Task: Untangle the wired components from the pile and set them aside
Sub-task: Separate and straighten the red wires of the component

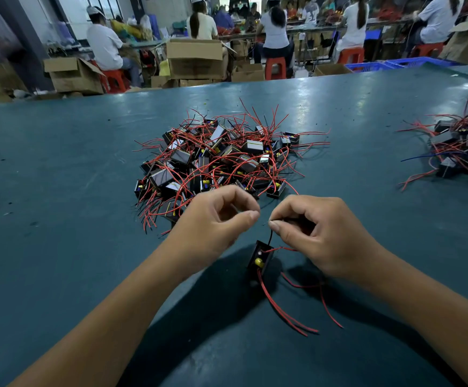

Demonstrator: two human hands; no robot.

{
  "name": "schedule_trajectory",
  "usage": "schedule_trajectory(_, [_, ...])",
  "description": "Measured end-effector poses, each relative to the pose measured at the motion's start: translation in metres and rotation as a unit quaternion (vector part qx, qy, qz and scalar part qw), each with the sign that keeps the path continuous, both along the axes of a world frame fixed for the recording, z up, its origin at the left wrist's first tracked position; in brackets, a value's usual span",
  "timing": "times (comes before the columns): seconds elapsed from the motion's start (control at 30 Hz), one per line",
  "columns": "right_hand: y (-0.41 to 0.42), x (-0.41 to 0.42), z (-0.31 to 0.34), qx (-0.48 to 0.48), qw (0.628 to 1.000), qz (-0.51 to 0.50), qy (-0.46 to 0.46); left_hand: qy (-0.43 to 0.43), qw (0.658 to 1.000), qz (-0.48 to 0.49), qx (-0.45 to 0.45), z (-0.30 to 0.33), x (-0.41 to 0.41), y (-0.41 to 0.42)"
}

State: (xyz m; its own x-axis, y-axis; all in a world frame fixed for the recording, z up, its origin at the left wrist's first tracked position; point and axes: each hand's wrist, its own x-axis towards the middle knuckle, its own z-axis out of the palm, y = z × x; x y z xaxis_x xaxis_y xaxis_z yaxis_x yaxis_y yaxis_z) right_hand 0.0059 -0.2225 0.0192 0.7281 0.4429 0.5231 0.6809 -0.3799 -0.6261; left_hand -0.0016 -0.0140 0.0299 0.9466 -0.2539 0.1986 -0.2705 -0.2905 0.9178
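A tangled pile [216, 160] of small black box components with red wires lies on the green table [59, 163], just beyond my hands. One black component [259, 259] with a yellow part hangs below my right hand [315, 233], which pinches its thin black wire between thumb and forefinger. Its red wires trail down toward me over the table. My left hand [213, 219] is beside it, thumb and forefinger curled together; whether they hold a wire end I cannot tell.
A second, smaller heap of wired components [461, 149] lies at the right edge of the table. Beyond the far table edge, several people sit on red stools among cardboard boxes [196, 58], and blue crates [394, 64] stand there.
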Motion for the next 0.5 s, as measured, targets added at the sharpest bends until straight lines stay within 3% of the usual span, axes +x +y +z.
schedule_trajectory(0.1, [-0.0001, 0.0003, -0.0006, 0.013, 1.000, -0.004, 0.010, -0.176, 0.976, -0.033, 0.122, 0.0013, 0.0010, 0.0061])
schedule_trajectory(0.2, [0.0004, -0.0009, -0.0003, 0.018, 1.000, 0.009, 0.023, -0.259, 0.953, -0.050, 0.150, 0.0018, 0.0017, 0.0028])
schedule_trajectory(0.5, [-0.0003, -0.0009, -0.0020, 0.060, 0.994, 0.038, 0.080, -0.306, 0.936, -0.051, 0.163, -0.0035, 0.0075, 0.0053])
